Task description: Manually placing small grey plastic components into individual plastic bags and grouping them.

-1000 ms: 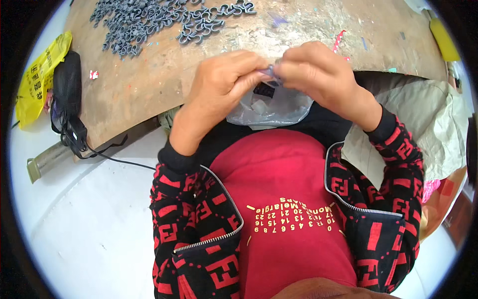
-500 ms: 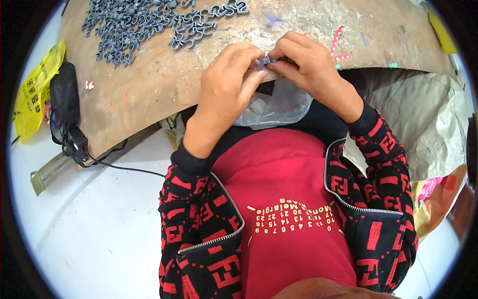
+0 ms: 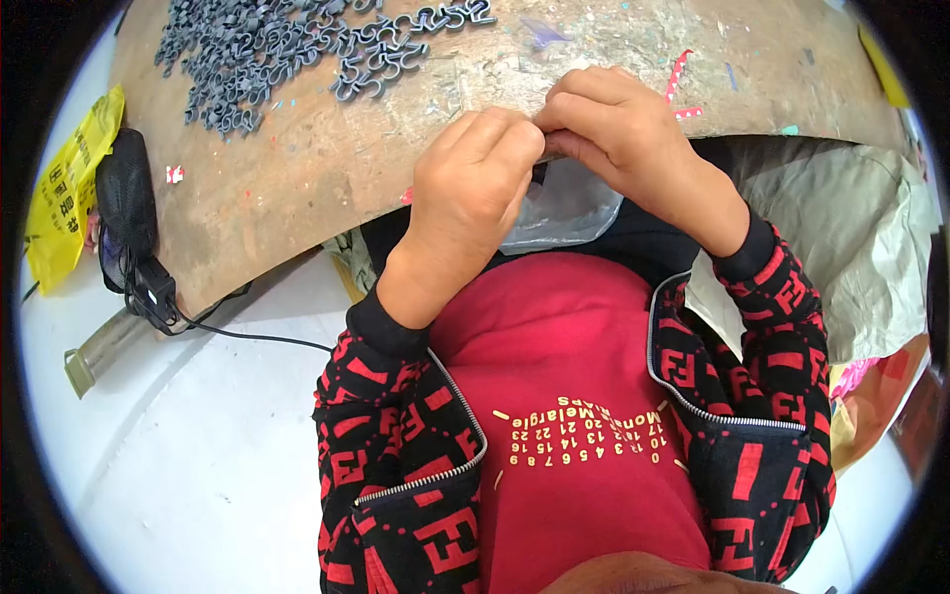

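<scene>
My left hand (image 3: 477, 168) and my right hand (image 3: 621, 127) meet at the near edge of the worktable, fingers curled and pinched together. Whatever sits between the fingertips is hidden by the knuckles. Just below, a clear plastic bag (image 3: 566, 210) hangs by my lap under the table edge. Farther off to the left lies a big heap of dark grey curved plastic clips (image 3: 252, 59), with a looser group of the same clips (image 3: 381, 67) spreading toward the middle.
A red strip with white dots (image 3: 679, 74) lies right of my hands on the worn wooden table (image 3: 327, 168). At the left edge are a yellow bag (image 3: 74, 188), a black mesh pouch (image 3: 127, 188) and a black adapter with a cable (image 3: 153, 287). Pale sheeting (image 3: 841, 238) hangs at right.
A small purplish-grey piece showed between my fingertips; now it is out of sight. My left hand has turned knuckles-up and moved slightly right and nearer; my right hand has shifted slightly right.
</scene>
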Motion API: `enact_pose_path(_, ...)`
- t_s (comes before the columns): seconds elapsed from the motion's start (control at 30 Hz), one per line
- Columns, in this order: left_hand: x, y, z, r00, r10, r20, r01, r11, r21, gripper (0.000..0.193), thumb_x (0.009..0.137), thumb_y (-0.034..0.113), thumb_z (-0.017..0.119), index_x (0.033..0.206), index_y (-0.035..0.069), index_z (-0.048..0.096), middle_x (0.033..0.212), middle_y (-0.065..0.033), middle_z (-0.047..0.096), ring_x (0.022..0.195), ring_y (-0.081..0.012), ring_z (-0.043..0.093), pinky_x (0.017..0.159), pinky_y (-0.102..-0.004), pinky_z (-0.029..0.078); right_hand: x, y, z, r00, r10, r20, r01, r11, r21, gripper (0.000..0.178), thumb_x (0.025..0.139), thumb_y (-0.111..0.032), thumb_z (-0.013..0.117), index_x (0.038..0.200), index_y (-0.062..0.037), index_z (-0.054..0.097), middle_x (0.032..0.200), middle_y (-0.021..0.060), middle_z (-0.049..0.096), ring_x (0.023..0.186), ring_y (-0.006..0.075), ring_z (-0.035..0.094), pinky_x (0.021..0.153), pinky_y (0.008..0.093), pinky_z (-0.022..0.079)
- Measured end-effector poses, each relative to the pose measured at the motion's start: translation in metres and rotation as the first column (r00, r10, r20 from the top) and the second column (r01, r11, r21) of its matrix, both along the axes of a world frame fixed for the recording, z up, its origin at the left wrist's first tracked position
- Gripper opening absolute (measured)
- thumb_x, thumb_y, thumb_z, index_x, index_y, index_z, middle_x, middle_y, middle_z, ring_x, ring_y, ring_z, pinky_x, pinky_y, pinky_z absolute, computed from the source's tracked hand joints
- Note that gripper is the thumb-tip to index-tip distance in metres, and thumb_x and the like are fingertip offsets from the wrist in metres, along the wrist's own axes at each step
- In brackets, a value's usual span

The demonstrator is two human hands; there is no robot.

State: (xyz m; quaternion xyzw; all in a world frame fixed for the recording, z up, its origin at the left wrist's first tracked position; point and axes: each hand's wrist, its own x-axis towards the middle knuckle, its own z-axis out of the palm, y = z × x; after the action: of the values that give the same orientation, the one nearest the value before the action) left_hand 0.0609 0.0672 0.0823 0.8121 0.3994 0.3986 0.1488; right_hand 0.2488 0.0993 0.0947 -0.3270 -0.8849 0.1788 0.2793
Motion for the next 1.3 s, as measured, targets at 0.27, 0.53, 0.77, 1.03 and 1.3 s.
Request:
enact_pose_path(0.27, -0.001, 0.007, 0.0, 0.998, -0.03, -0.058, 0.027, 0.999, -0.043, 0.017, 0.068, -0.003, 0.062, 0.08, 0.005, 0.052, 0.076, -0.0105, 0.055, 0.071, -0.0289, 0.057, 0.06, -0.0374, 0.047, 0.0, -0.001, -0.008, 0.999, -0.026, 0.035, 0.03, 0.993, -0.118, 0.019, 0.07, -0.002, 0.069, 0.086, -0.0046, 0.059, 0.087, 0.0078, 0.058, 0.081, 0.0274, 0.06, 0.069, 0.034, 0.048)
enact_pose_path(0.53, -0.002, 0.017, 0.005, 0.998, -0.065, 0.001, 0.064, 0.99, -0.129, 0.016, 0.071, -0.004, 0.062, 0.08, 0.004, 0.051, 0.073, -0.0119, 0.053, 0.069, -0.0302, 0.055, 0.06, -0.0382, 0.046, 0.001, 0.008, 0.001, 0.997, -0.005, 0.078, 0.019, 0.983, -0.18, 0.02, 0.07, 0.0, 0.069, 0.087, -0.0034, 0.059, 0.086, 0.0093, 0.057, 0.08, 0.0285, 0.06, 0.067, 0.0345, 0.048)
enact_pose_path(0.77, 0.001, 0.015, 0.002, 0.997, -0.068, -0.021, 0.067, 0.996, -0.06, 0.016, 0.068, -0.004, 0.06, 0.078, 0.004, 0.05, 0.072, -0.011, 0.053, 0.068, -0.0283, 0.055, 0.06, -0.0373, 0.045, -0.001, 0.007, 0.008, 0.994, 0.001, 0.112, 0.017, 0.987, -0.162, 0.016, 0.07, -0.002, 0.068, 0.084, -0.0036, 0.058, 0.08, 0.0086, 0.055, 0.075, 0.03, 0.058, 0.064, 0.0373, 0.047)
enact_pose_path(1.03, 0.011, 0.013, 0.012, 0.983, -0.046, -0.18, 0.049, 0.999, 0.011, 0.01, 0.072, 0.001, 0.057, 0.079, 0.006, 0.051, 0.07, -0.0099, 0.053, 0.069, -0.0297, 0.056, 0.06, -0.0391, 0.047, -0.002, 0.012, 0.02, 0.988, 0.015, 0.152, 0.01, 0.987, -0.16, 0.015, 0.073, -0.004, 0.065, 0.083, -0.0017, 0.054, 0.079, 0.0138, 0.054, 0.076, 0.0349, 0.056, 0.064, 0.0406, 0.045)
enact_pose_path(1.3, -0.002, -0.038, 0.002, 0.999, -0.013, -0.035, 0.01, 0.997, -0.082, 0.02, 0.074, 0.0, 0.062, 0.091, 0.004, 0.052, 0.086, -0.0123, 0.055, 0.078, -0.032, 0.059, 0.065, -0.041, 0.048, 0.008, -0.011, 0.012, 0.993, -0.107, -0.053, 0.086, 0.949, -0.304, 0.026, 0.081, -0.016, 0.07, 0.103, -0.0047, 0.063, 0.081, 0.0058, 0.057, 0.069, 0.0162, 0.055, 0.063, 0.029, 0.046)
